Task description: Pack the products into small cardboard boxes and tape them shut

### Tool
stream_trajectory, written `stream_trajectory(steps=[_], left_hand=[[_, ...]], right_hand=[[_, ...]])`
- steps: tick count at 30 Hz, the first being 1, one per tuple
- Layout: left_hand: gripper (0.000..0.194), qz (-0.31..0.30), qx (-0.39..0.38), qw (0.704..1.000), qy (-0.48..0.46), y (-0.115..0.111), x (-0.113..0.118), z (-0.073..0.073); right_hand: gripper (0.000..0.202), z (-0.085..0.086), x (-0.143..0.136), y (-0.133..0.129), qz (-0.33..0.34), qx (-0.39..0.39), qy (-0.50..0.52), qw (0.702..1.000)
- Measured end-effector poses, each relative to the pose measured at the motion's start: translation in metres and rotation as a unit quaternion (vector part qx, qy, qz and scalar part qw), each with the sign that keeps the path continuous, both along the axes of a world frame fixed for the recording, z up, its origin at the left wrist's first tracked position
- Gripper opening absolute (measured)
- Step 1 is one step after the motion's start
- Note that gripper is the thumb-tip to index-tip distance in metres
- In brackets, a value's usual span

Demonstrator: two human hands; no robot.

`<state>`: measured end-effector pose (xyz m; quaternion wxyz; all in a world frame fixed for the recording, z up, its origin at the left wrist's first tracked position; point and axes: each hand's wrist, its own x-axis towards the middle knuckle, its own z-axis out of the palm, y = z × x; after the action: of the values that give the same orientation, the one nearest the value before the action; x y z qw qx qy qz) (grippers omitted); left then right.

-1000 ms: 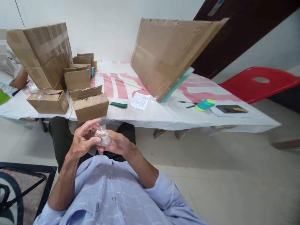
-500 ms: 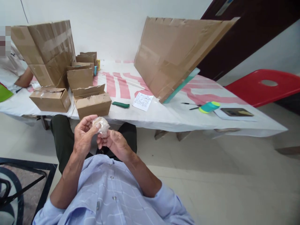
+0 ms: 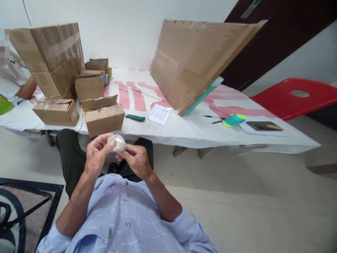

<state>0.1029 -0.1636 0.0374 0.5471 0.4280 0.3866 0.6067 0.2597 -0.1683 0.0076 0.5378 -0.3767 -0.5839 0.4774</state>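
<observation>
A small bundle in clear, crinkled plastic is held above my lap, just off the table's front edge. My left hand grips it from the left, thumb on top. Fingers of my right hand pinch its lower right side. What the plastic wraps is too blurred to name. Beyond my hands, an open cardboard box stands at the table edge, with a closed box to its left. A green cutter and a paper with rows of drawn marks lie to its right.
Behind stand a big taped carton and several small open boxes. A large cardboard sheet leans over the table. A teal-yellow roll, pens and a phone lie right, near a red chair. Someone's arm shows left.
The plastic bundle and my left hand have shifted slightly right. My right hand has turned and its fingers have closed onto the bundle's lower right side.
</observation>
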Motion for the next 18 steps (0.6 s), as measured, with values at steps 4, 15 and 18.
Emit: stream_trajectory(steps=[4, 15, 18], left_hand=[[0.048, 0.0, 0.018, 0.999, 0.038, 0.003, 0.002, -0.006], [0.044, 0.069, 0.072, 0.987, 0.124, 0.009, -0.002, -0.015], [0.05, 0.038, 0.033, 0.993, 0.111, 0.008, -0.003, -0.013]], right_hand=[[0.049, -0.005, 0.002, 0.001, -0.002, -0.03, 0.006, 1.0], [0.054, -0.021, -0.004, 0.006, 0.145, -0.127, 0.15, 0.97], [0.046, -0.024, 0.0, 0.01, 0.051, -0.07, 0.071, 0.994]])
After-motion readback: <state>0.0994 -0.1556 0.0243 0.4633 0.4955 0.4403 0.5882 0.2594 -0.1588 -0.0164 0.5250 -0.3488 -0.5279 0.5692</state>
